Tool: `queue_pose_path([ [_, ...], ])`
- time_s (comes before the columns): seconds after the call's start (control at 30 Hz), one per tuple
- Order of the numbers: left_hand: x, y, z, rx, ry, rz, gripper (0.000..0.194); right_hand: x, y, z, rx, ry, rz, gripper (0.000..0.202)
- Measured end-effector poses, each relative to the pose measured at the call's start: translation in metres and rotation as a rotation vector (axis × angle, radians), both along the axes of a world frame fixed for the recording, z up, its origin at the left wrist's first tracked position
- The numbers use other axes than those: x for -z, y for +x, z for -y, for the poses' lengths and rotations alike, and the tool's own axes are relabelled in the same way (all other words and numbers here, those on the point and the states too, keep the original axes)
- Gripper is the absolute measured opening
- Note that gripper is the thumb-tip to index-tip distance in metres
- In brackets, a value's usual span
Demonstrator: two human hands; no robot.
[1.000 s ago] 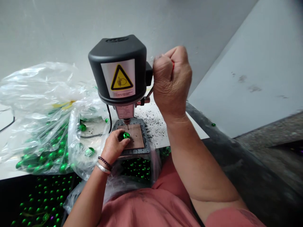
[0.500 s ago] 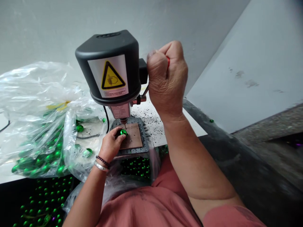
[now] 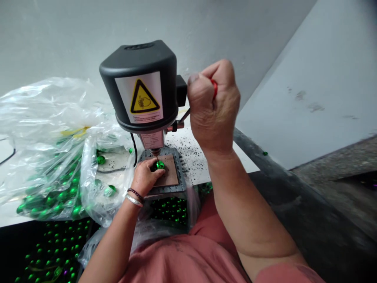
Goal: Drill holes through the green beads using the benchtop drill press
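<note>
A shiny green ball is pinched between the thumb and fingers of my left hand. It rests on a brown board directly beneath the thin bit of a small drill press; the bit's tip appears to meet the top of the ball. My right hand is closed in a fist around the press's feed lever, whose end is hidden inside the fingers. A bit of red shows between those fingers.
Clear plastic bags holding many green balls lie on the left of the white table. Dark shavings are scattered right of the press base. Below the table edge are more green balls. A wall stands behind.
My left hand has shifted slightly right, bringing the green ball under the bit. My right hand, still on the lever, appears slightly lower and further right; the whole view has also shifted a little.
</note>
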State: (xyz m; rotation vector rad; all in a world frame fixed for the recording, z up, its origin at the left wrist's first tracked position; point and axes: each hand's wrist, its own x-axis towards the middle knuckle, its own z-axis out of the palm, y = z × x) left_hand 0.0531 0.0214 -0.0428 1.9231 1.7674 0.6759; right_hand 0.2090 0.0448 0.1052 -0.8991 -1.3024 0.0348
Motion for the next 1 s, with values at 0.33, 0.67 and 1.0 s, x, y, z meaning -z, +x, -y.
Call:
queue_pose_path([
  [0.33,0.008,-0.001,0.003,-0.021,0.063,-0.073,0.042,0.054,0.015,0.044,0.145,0.146,0.368,0.006],
  [0.67,0.01,-0.001,0.005,-0.02,0.084,-0.115,0.044,0.077,0.01,0.044,0.109,0.176,0.322,0.009],
  [1.0,0.011,-0.001,0.006,-0.041,0.082,-0.081,0.043,0.107,0.005,0.046,0.077,0.169,0.251,0.014],
])
